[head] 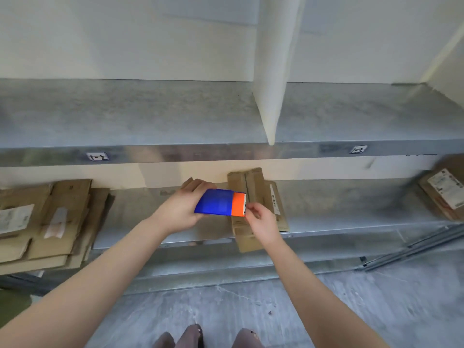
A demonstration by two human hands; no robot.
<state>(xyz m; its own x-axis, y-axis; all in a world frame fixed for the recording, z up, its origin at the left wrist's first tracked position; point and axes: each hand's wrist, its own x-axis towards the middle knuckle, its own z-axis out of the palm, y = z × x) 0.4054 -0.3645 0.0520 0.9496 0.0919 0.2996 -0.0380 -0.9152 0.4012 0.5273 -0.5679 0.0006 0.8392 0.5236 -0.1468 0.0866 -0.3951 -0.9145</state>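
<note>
You are holding a small flat packet (218, 203) in the air, over the front half of the lower shelf (339, 204) near its middle. Most of the packet is showing deep blue, with a bright orange band at its right end finishing in a pale, saw-toothed edge. Your left hand (184, 209) is wrapping round the blue end, fingers curling over the top and thumb underneath. Your right hand (261, 221) is pinching the toothed edge between thumb and forefinger, the other fingers curling loosely. What the packet is holding cannot be told. Just behind and below your hands, a flattened cardboard box (253, 182) is lying on the shelf, its near end hanging over the front edge. A stack of flattened boxes (50, 222) is sitting at the left end of the shelf, also overhanging the front. At the far right end a brown parcel (444, 194) with a white label is lying flat. Above, a white divider (273, 71) is splitting the upper shelf (150, 114) into two bays.
</note>
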